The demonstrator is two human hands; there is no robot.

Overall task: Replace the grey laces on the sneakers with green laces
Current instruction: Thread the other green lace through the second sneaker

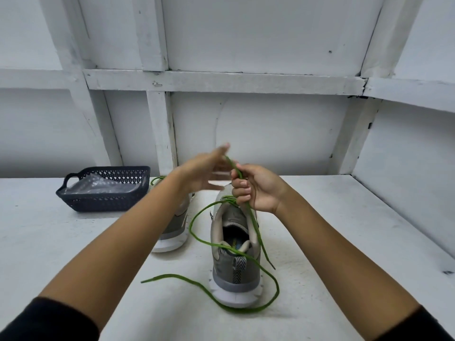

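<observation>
Two grey sneakers stand on the white table, heels toward me. The right sneaker [235, 254] carries a green lace [197, 232] whose long free ends loop over the heel and trail across the table in front. My right hand [256, 187] grips a doubled part of that lace in a fist above the sneaker's tongue. My left hand [205, 172], blurred, hovers just left of it with fingers spread and straight, its fingertips near the lace's top end. The left sneaker [176, 227] is mostly hidden behind my left forearm; a bit of green lace shows at its toe.
A dark perforated plastic basket [105, 200] holding clear plastic wrapping sits at the table's back left. White panelled walls enclose the table behind and on the right.
</observation>
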